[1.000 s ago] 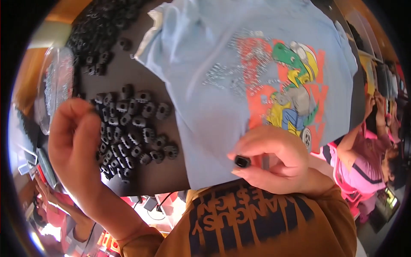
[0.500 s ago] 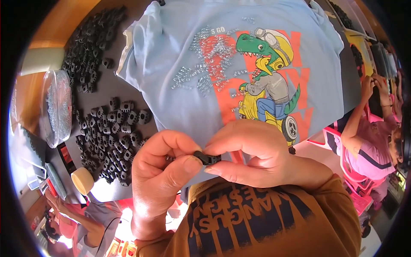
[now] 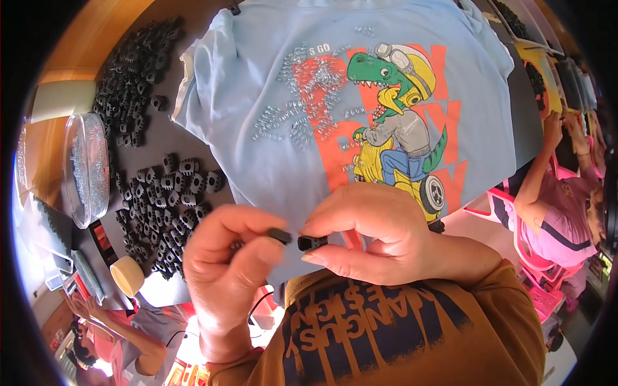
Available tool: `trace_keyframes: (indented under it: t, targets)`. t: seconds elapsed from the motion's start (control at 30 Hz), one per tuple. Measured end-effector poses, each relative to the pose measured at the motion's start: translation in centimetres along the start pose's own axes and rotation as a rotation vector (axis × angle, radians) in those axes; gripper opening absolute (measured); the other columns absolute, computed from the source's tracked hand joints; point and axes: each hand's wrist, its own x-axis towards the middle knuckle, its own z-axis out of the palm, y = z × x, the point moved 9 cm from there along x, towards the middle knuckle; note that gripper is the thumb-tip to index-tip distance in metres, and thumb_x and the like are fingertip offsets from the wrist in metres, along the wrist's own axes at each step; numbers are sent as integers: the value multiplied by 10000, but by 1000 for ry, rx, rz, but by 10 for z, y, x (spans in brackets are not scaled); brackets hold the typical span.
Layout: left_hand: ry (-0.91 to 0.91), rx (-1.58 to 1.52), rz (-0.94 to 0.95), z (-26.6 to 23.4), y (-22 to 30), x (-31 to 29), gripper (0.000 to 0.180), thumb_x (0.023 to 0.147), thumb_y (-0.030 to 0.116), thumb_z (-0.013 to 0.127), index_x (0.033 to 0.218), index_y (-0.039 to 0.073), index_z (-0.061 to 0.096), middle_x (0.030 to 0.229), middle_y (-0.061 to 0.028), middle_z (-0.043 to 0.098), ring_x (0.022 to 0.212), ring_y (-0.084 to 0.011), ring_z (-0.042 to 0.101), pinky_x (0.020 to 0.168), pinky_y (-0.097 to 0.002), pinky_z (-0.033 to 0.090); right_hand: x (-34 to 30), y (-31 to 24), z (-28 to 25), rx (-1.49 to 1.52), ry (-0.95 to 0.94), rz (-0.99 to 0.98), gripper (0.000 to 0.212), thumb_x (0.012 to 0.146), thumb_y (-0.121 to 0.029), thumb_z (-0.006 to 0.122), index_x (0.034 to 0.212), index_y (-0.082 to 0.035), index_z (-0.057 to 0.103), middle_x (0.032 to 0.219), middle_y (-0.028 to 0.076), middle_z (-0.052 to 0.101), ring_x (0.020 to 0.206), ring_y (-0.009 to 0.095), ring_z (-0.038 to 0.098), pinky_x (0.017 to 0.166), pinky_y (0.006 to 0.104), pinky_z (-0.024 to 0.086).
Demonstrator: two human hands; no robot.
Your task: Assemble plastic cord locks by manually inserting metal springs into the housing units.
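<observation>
My left hand (image 3: 225, 270) pinches a small black claw clip half (image 3: 279, 236) between thumb and fingertips. Facing it across a narrow gap is another black claw clip half (image 3: 311, 243), held between the thumb and forefinger of my right hand (image 3: 386, 235). Both hands are above the lower edge of a light blue T-shirt (image 3: 251, 71) with a dinosaur print, spread over the table. Many tiny silvery springs (image 3: 315, 87) lie scattered on the shirt's upper middle. Left of my left hand is a pile of black clip pieces (image 3: 164, 219).
A second heap of black clip pieces (image 3: 132, 83) covers the far left of the dark table. Beside it stands a clear round container (image 3: 87, 170) of springs. A cream-coloured cup (image 3: 127, 276) is at the near left edge. Other people sit at both sides.
My left hand has moved a little left, so the two black pieces that were touching are now apart. My right hand has hardly moved. The view has shifted slightly.
</observation>
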Motion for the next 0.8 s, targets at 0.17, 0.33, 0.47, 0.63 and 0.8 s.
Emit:
trace_keyframes:
  t: [0.17,0.33,0.47,0.63,0.8]
  targets:
    - [152,603,87,-8,0,11,115,828,-26,610,940,-2,621,768,-18,589,657,-54,511,575,-201,397,-1,-1,-2,-17,31,-33,254,728,-6,747,961,-7,646,860,93,662,660,177,609,497,261,420]
    - [95,1025,343,17,22,13,253,777,-58,594,1025,-5,602,773,-85,533,622,-198,493,576,-270,411,-2,0,-3,-22,36,11,253,733,-9,746,967,-5,648,863,91,663,638,160,595,489,253,418]
    - [57,616,298,5,28,8,273,806,-53,482,1064,-42,569,892,-95,511,716,-151,471,639,-250,391,-1,2,-3,24,11,38,236,747,-11,734,966,-4,647,859,88,660,613,131,578,456,233,406]
    - [10,519,210,6,19,3,240,879,-39,444,1088,-48,563,923,-84,549,719,-115,505,681,-216,413,0,2,-2,44,14,40,225,756,-3,723,967,-2,645,860,82,657,602,111,567,430,214,393]
    - [153,248,199,1,17,-7,234,914,-16,500,1142,-67,513,937,-131,632,694,-103,579,667,-210,477,-1,3,-3,42,31,17,222,757,-2,722,965,-3,644,857,78,656,600,109,564,430,215,390]
